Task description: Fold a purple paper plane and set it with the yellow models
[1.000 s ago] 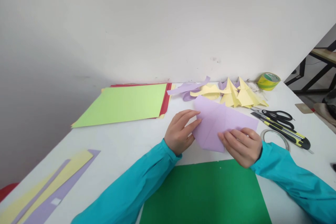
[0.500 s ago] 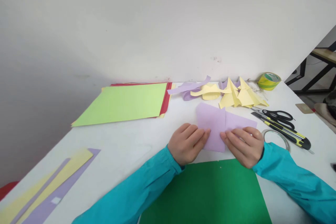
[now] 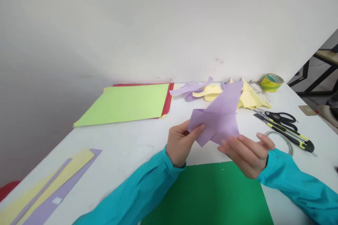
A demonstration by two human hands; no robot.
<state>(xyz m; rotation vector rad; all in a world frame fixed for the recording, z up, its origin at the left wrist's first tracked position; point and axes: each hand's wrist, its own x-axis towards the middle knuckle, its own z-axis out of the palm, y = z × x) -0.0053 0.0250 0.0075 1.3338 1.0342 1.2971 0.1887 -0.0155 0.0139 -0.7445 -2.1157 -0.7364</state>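
lilac folded paper [image 3: 219,116], teal sleeves [image 3: 150,179], plain green sheet [image 3: 211,197], yellow-and-green tape roll [image 3: 271,83], lime sheet [image 3: 126,103]

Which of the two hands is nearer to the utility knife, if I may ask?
Right. The right hand is left of the utility knife; the left hand is farther to the left.

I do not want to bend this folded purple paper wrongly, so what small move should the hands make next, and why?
Perhaps settle the right hand more securely at the lower right edge of the purple paper. The left hand pinches the left side, but the right fingers look only loosely placed, and the tall upper flap is unheld.
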